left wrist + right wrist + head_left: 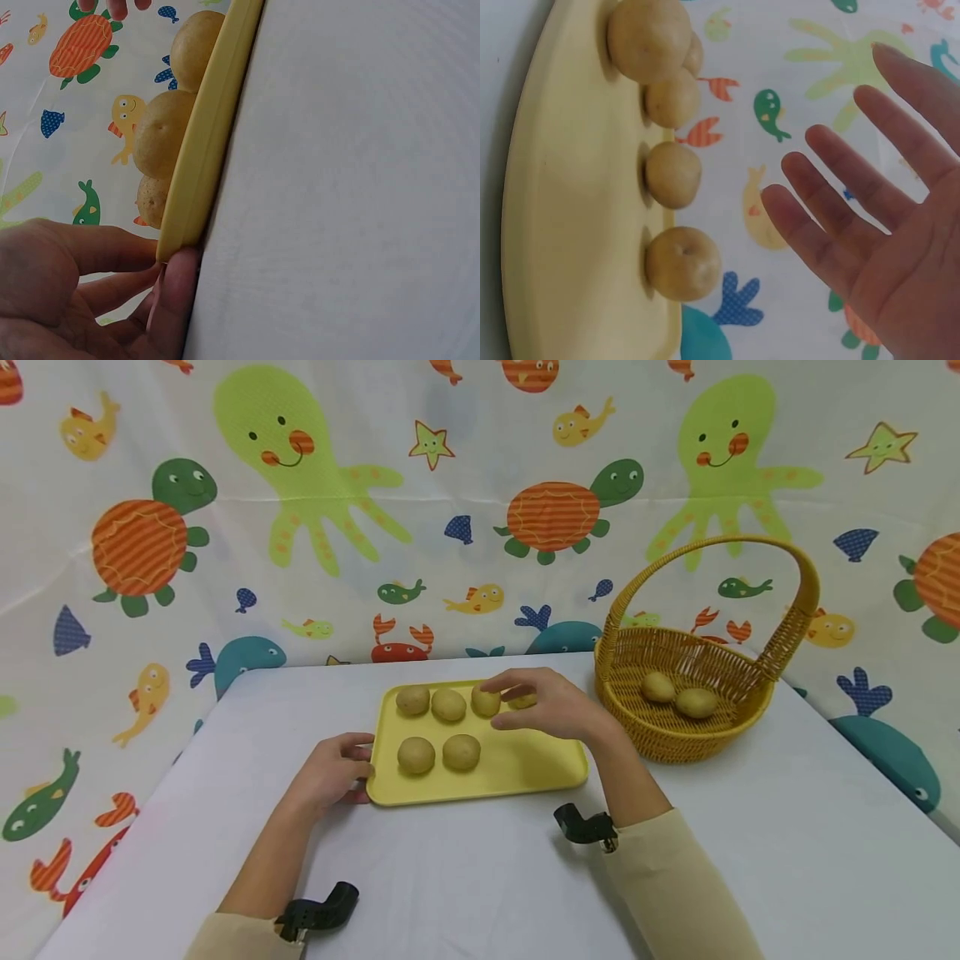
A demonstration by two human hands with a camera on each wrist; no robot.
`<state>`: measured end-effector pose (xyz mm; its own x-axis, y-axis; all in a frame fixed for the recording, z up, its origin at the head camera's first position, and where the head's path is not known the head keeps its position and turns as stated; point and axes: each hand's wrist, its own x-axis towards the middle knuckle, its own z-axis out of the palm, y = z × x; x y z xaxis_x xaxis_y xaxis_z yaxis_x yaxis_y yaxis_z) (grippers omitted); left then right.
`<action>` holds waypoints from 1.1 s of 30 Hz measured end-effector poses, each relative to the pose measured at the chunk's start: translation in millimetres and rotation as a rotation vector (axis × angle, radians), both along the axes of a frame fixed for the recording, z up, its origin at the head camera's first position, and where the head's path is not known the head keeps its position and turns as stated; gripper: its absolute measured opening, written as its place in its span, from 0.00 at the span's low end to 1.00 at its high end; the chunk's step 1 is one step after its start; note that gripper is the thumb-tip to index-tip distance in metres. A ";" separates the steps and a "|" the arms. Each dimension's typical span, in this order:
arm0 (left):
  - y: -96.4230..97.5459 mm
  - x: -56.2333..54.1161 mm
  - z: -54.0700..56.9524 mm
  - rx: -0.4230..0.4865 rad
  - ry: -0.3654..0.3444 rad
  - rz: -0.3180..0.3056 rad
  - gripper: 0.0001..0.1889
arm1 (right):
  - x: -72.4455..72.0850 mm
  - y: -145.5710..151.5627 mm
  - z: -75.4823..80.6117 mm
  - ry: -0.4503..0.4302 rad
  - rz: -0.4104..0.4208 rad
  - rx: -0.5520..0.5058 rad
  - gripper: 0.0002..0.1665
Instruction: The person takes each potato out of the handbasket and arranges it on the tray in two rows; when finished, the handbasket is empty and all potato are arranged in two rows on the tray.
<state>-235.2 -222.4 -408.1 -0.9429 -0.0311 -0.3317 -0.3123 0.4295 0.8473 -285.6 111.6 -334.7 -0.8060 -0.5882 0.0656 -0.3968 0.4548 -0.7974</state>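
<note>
A yellow tray (525,768) lies on the white table with several potatoes on it. Two potatoes, one of them a front potato (461,752), sit in the near row; the others line the far side. At the tray's left end my left hand (333,770) pinches the edge, its fingertips (176,281) against the corner in the left wrist view. My right hand (546,702) hovers over the far right part of the tray, partly hiding a back-row potato (522,701). Spread fingers and a bare palm show in the right wrist view, with nothing held.
To the right of the tray stands a wicker basket (660,739) with a tall arched handle (798,585). Inside it lie two potatoes, including a larger potato (696,702). A patterned cloth (465,460) with sea animals hangs behind the table (465,877).
</note>
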 end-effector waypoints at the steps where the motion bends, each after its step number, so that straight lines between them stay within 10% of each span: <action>1: 0.0 0.0 -0.1 0.001 0.000 0.002 0.32 | -0.2 1.8 0.5 0.001 -0.003 0.002 0.27; 33: 1.4 2.3 5.1 -0.002 -0.010 0.004 0.32 | 15.6 106.4 36.5 0.126 -0.401 0.063 0.30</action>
